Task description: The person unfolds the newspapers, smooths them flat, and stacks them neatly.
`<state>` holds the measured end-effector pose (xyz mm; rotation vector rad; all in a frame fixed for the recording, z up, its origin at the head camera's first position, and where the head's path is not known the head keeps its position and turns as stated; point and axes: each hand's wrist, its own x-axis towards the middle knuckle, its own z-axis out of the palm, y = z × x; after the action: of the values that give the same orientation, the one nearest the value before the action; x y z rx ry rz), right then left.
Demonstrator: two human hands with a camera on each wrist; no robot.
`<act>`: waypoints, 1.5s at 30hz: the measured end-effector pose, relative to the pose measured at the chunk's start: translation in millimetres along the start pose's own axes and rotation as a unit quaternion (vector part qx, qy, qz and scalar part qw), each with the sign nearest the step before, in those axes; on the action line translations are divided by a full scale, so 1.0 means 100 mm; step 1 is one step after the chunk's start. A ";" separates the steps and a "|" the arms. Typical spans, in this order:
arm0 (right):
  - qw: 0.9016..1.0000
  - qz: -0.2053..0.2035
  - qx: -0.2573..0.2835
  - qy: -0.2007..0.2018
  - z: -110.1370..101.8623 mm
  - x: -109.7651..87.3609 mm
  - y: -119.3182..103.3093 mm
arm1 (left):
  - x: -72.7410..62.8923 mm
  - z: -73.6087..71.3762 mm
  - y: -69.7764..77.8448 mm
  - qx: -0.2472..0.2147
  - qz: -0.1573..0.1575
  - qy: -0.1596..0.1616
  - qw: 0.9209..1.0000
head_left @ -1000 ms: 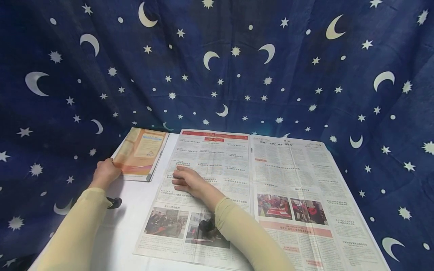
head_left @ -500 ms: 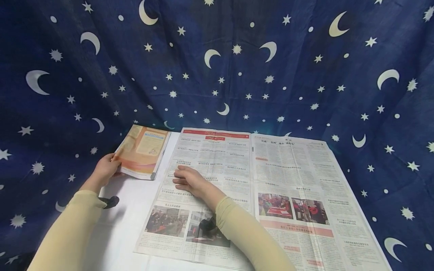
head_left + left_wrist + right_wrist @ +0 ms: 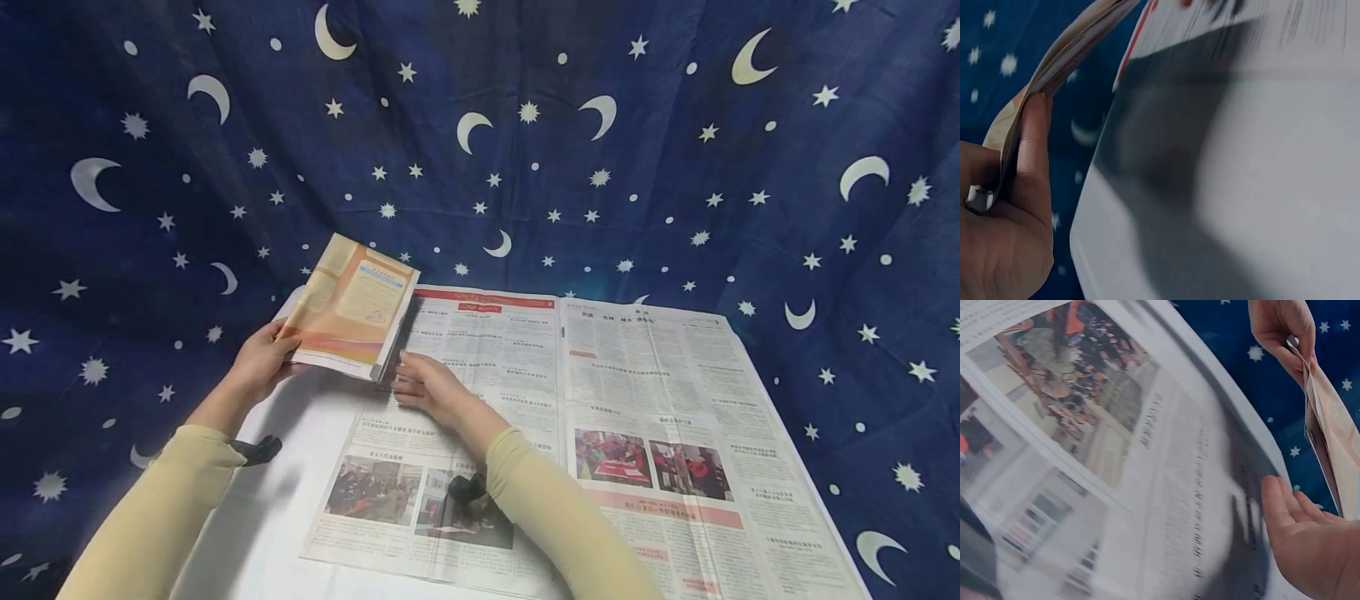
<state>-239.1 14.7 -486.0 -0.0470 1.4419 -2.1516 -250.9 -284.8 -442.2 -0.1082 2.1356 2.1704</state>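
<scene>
An orange booklet is raised above the white table, its cover facing up. My left hand pinches its lower left corner, thumb on the cover and fingers beneath. In the left wrist view the booklet shows edge-on between thumb and fingers, its pages slightly bent. My right hand is near the booklet's lower right corner, fingers extended and slightly bent, over the spread newspaper. The right wrist view shows this hand palm turned toward the booklet, holding nothing.
The newspaper covers the middle and right of the white table. A dark blue curtain with moons and stars hangs behind and around the table. Small black devices sit at both wrists, one by the left sleeve.
My left hand has lifted the booklet off the table at the left and moved it up and right, toward my right hand. The right hand has barely shifted.
</scene>
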 end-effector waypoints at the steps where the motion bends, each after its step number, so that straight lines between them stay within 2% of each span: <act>1: 1.000 -0.005 0.001 0.006 -0.01 0.00 -0.03 | -0.01 0.06 0.00 -0.010 0.002 -0.012 1.000; 5: 0.999 -0.031 0.016 0.037 -0.08 -0.01 -0.16 | -0.04 0.31 0.01 -0.020 0.006 -0.047 0.999; 7: 0.997 -0.046 0.026 0.048 -0.13 -0.02 -0.22 | -0.06 0.43 0.00 -0.020 0.004 -0.054 0.998; 13: 0.993 -0.070 0.030 0.087 -0.26 -0.12 -0.35 | -0.12 0.74 -0.03 0.003 -0.013 -0.048 0.999; 18: 0.989 -0.085 -0.014 0.122 -0.41 -0.24 -0.38 | -0.18 0.98 -0.11 0.025 -0.029 -0.056 0.998; 21: 0.986 -0.087 -0.060 0.127 -0.53 -0.36 -0.40 | -0.22 1.11 -0.17 0.049 -0.038 -0.071 0.996; 26: 0.979 -0.079 -0.131 0.135 -0.79 -0.59 -0.43 | -0.26 1.31 -0.21 0.081 -0.073 -0.101 0.989; 29: 0.972 -0.071 -0.166 0.147 -0.98 -0.73 -0.42 | -0.25 1.44 -0.23 0.082 -0.093 -0.121 0.985; 32: 0.966 -0.065 -0.196 0.155 -1.17 -0.88 -0.40 | -0.24 1.60 -0.26 0.069 -0.100 -0.152 0.981; 36: 0.957 -0.053 -0.232 0.169 -1.43 -1.09 -0.37 | -0.27 1.86 -0.30 0.071 -0.093 -0.195 0.974; 38: 0.952 -0.048 -0.245 0.175 -1.55 -1.20 -0.35 | -0.30 1.98 -0.33 0.091 -0.086 -0.213 0.969; 45: 0.948 -0.037 -0.267 0.171 -1.85 -1.55 -0.31 | -0.37 2.30 -0.46 0.146 -0.073 -0.263 0.951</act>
<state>-178.8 250.7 -496.8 0.0790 2.2263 -1.8202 -204.9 -54.4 -479.4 0.2924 2.0166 1.5509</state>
